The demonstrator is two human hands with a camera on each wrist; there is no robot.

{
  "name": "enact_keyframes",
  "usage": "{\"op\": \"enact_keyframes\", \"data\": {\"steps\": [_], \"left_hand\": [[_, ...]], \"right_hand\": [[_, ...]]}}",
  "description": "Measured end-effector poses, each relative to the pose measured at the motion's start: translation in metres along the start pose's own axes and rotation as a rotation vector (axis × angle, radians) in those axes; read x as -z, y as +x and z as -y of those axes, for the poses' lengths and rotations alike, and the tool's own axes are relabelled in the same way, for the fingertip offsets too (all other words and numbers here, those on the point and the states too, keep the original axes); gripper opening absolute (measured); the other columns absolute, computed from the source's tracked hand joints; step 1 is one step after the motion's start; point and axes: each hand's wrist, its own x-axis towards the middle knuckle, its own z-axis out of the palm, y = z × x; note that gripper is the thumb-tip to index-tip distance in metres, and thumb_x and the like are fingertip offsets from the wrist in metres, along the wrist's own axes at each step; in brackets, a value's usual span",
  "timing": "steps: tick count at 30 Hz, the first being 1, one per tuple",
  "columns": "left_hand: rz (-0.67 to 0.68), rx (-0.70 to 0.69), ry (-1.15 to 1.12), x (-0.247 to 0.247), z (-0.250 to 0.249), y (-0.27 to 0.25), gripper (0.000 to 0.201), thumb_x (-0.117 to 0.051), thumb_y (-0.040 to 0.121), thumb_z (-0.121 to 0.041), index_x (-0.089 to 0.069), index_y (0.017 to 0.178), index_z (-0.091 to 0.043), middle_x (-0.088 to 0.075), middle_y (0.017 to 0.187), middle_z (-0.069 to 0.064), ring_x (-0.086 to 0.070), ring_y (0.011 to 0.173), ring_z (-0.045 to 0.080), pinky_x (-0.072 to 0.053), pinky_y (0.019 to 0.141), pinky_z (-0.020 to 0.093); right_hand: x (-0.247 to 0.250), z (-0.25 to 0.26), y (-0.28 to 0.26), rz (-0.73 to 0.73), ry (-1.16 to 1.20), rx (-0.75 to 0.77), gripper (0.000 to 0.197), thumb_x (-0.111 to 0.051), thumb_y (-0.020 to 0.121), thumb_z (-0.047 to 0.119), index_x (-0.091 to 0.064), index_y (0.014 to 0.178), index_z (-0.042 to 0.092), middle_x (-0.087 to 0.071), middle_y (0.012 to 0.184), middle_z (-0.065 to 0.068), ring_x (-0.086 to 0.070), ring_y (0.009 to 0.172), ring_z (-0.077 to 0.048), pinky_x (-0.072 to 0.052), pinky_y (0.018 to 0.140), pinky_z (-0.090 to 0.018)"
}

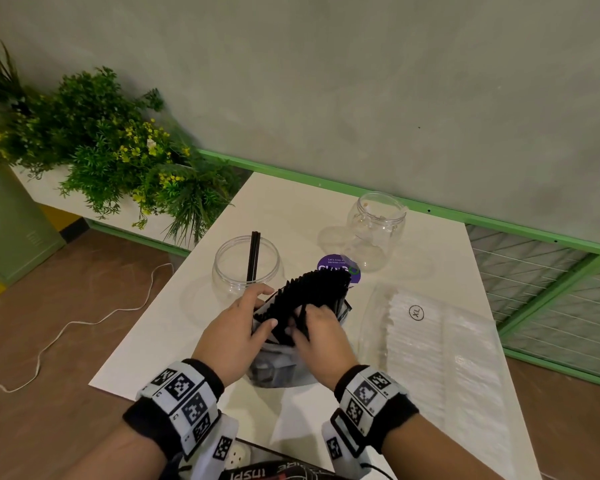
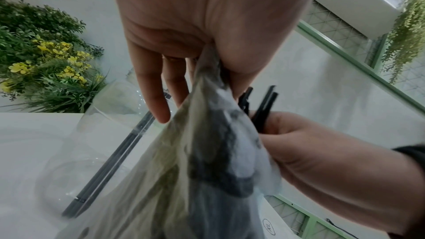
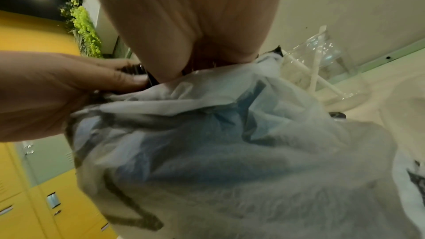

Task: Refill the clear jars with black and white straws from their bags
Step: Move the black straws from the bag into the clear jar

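On the white table (image 1: 194, 323) the bag of black straws (image 1: 281, 362) stands between my hands, its black straws (image 1: 312, 292) fanned out of the top. My left hand (image 1: 267, 306) grips the bag's left edge; in the left wrist view the left hand (image 2: 200, 83) pinches the plastic bag (image 2: 207, 161). My right hand (image 1: 300, 323) pinches a few black straws (image 2: 264, 108) at the bag's mouth. The near clear jar (image 1: 246, 268) holds a few black straws (image 1: 253, 258). The far clear jar (image 1: 376, 230) holds a few white straws (image 3: 315, 72). The bag of white straws (image 1: 426, 344) lies flat at the right.
A planter of green and yellow plants (image 1: 118, 157) borders the table's far left. A green rail with wire mesh (image 1: 534, 271) runs along the right side. A white cable (image 1: 84, 322) lies on the floor. A power strip (image 1: 236, 455) sits at the table's near edge.
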Motion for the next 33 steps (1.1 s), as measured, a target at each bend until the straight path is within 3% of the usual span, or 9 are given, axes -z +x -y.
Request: {"op": "enact_keyframes", "data": {"steps": [3,7,11,14,17,19,23,28,33], "left_hand": [[-0.006,0.020,0.006,0.003,0.002,0.001,0.037,-0.055,0.093,-0.028,-0.039,0.125,-0.035,-0.058,0.118,-0.007,-0.061,0.089,0.013,-0.047,0.077,0.028],[-0.012,0.024,0.000,0.004,0.003,0.002,0.030,-0.054,0.093,-0.026,-0.043,0.121,-0.033,-0.061,0.116,-0.004,-0.062,0.086,0.013,-0.050,0.079,0.033],[-0.010,0.029,-0.018,0.002,0.001,0.003,0.029,-0.055,0.093,-0.025,-0.045,0.120,-0.031,-0.060,0.118,-0.004,-0.061,0.094,0.014,-0.049,0.084,0.034],[-0.013,0.023,-0.023,0.001,0.000,0.004,0.029,-0.055,0.093,-0.025,-0.045,0.120,-0.031,-0.059,0.121,-0.005,-0.060,0.097,0.013,-0.049,0.085,0.032],[-0.013,0.020,-0.030,0.001,0.000,0.005,0.029,-0.055,0.093,-0.025,-0.044,0.120,-0.031,-0.058,0.122,-0.005,-0.059,0.100,0.013,-0.048,0.087,0.032],[-0.017,0.015,-0.034,0.001,0.001,0.005,0.029,-0.055,0.093,-0.024,-0.044,0.119,-0.031,-0.058,0.122,-0.004,-0.059,0.102,0.013,-0.048,0.088,0.032],[-0.016,0.003,-0.045,0.000,0.000,0.005,0.031,-0.056,0.092,-0.021,-0.045,0.120,-0.030,-0.058,0.121,-0.003,-0.057,0.104,0.012,-0.046,0.087,0.028],[0.034,-0.032,-0.065,-0.002,0.002,0.005,0.047,-0.065,0.084,-0.013,-0.044,0.120,-0.035,-0.055,0.120,-0.008,-0.054,0.105,0.008,-0.043,0.088,0.022],[-0.018,-0.054,-0.054,0.004,0.007,0.003,0.064,-0.070,0.077,-0.012,-0.039,0.130,-0.032,-0.045,0.122,-0.010,-0.050,0.113,0.009,-0.037,0.089,0.017]], "right_hand": [[0.013,-0.009,-0.001,-0.179,0.098,-0.033,0.014,-0.065,0.087,0.019,-0.059,0.099,0.014,-0.060,0.092,0.000,-0.054,0.088,-0.018,-0.042,0.078,-0.027],[0.039,-0.025,-0.007,-0.443,0.128,-0.074,0.054,-0.075,0.080,0.022,-0.047,0.126,0.020,-0.054,0.104,0.005,-0.051,0.089,-0.010,-0.044,0.082,-0.023],[0.041,-0.042,-0.003,-0.382,-0.025,-0.051,0.090,-0.080,0.075,0.022,-0.023,0.145,0.027,-0.044,0.124,-0.003,-0.050,0.106,-0.017,-0.049,0.090,-0.031],[0.036,-0.042,-0.005,-0.307,-0.220,0.024,0.086,-0.080,0.073,0.023,-0.030,0.144,0.025,-0.041,0.123,-0.006,-0.049,0.099,-0.023,-0.050,0.090,-0.040],[0.033,-0.035,-0.015,-0.435,-0.147,0.086,0.071,-0.072,0.082,0.024,-0.035,0.143,0.020,-0.037,0.127,-0.004,-0.046,0.104,-0.021,-0.043,0.094,-0.031],[0.031,-0.027,-0.028,-0.465,-0.109,0.239,0.047,-0.063,0.088,0.023,-0.050,0.132,0.016,-0.043,0.119,-0.002,-0.046,0.103,-0.018,-0.042,0.091,-0.028],[0.018,-0.020,-0.035,-0.203,-0.121,0.513,0.009,-0.058,0.091,0.014,-0.065,0.097,0.013,-0.058,0.096,0.000,-0.052,0.087,-0.023,-0.045,0.076,-0.036],[0.013,-0.012,-0.004,-0.003,0.008,0.287,0.037,-0.050,0.090,0.025,-0.057,0.123,0.010,-0.055,0.120,-0.004,-0.046,0.108,-0.016,-0.036,0.099,-0.021],[0.017,-0.012,-0.006,0.251,-0.077,0.216,0.049,-0.049,0.082,0.054,-0.062,0.113,0.017,-0.060,0.107,0.003,-0.051,0.096,-0.017,-0.043,0.087,-0.035]]}}
